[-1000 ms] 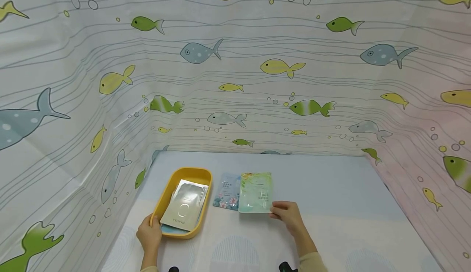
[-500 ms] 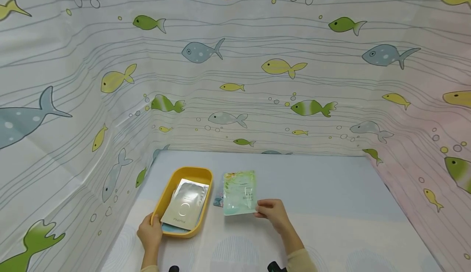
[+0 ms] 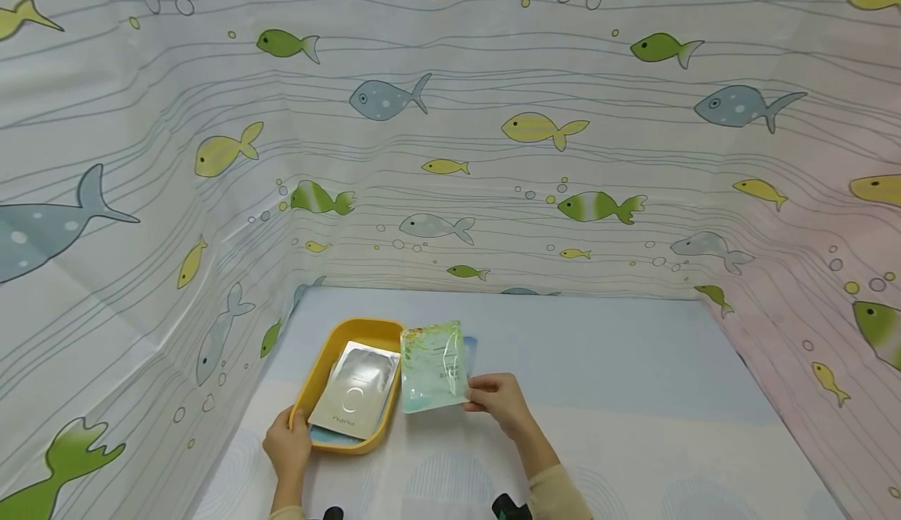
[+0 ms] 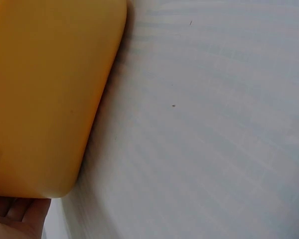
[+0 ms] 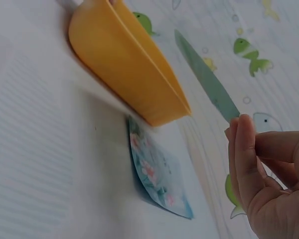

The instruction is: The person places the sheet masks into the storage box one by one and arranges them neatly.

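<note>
By its lower right corner, a green sachet (image 3: 432, 367) is pinched between the thumb and fingers of my right hand (image 3: 498, 404). It hangs above the table beside the right rim of a yellow tray (image 3: 385, 331); the right wrist view shows the sachet nearly edge-on, raised off the surface. My left hand (image 3: 287, 446) grips the tray's near left corner. Inside the tray lies a silvery sachet (image 3: 355, 391) on top of a light blue one (image 3: 331, 436). Behind the green sachet, a flowered blue sachet (image 5: 159, 174) lies on the table, mostly hidden in the head view.
A pale patterned cloth (image 3: 633, 395) covers the table, right of the hands too. Fish-printed sheets (image 3: 493, 184) enclose the back and both sides. Dark rounded objects (image 3: 333, 513) show at the bottom edge of the head view.
My right hand has carried the green sachet leftward, across the flowered blue one to the tray's right rim. My left hand and the tray have stayed in place.
</note>
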A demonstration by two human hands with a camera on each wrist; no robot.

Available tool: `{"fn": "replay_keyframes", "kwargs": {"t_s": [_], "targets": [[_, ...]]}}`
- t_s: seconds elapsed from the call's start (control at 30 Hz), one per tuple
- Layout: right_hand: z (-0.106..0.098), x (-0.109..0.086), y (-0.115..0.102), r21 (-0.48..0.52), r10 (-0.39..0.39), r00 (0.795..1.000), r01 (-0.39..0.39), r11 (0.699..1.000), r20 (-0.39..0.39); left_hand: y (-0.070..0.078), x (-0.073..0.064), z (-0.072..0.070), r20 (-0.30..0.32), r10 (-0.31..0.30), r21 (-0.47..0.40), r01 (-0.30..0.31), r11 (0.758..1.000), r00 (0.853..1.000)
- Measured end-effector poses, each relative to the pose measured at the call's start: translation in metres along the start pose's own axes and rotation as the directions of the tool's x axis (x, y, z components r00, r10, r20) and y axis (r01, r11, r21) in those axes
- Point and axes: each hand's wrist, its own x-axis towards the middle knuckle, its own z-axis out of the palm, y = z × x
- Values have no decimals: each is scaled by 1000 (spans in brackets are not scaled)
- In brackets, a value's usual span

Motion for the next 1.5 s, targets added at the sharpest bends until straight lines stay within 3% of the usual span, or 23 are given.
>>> {"fn": "replay_keyframes", "kwargs": {"t_s": [0.67,1.03,1.5], "targets": [[33,10,2,32,12,999,-13,999,50,-2,0,3,-25,42,1,-42,999,999],[59,16,6,43,31,998,-33,999,62,-1,0,2,-25,25,1,-25,1000,999],[93,27,18,14,106,994,-106,994,31,-3,-1,3,-54,50,-5,-50,999,997]]}}
